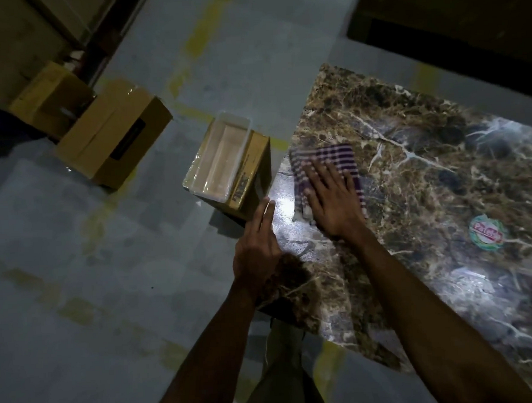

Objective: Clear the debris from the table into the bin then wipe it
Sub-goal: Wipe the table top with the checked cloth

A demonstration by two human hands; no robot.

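Hands: two, both flat with fingers straight.
Right hand (pixel 330 195): pressing down on one purple-and-white checked cloth (pixel 333 162), which is lying on the worktop near its left edge.
Left hand (pixel 257 247): resting along the worktop's left edge, gripping nothing.
Worktop (pixel 424 151): one brown marble slab, carrying one round sticker (pixel 488 233).
Bin (pixel 217 160): one clear tray sitting on a cardboard box, just left of the worktop.
Floor (pixel 78 270): two more cardboard boxes (pixel 112 138) sitting farther left.
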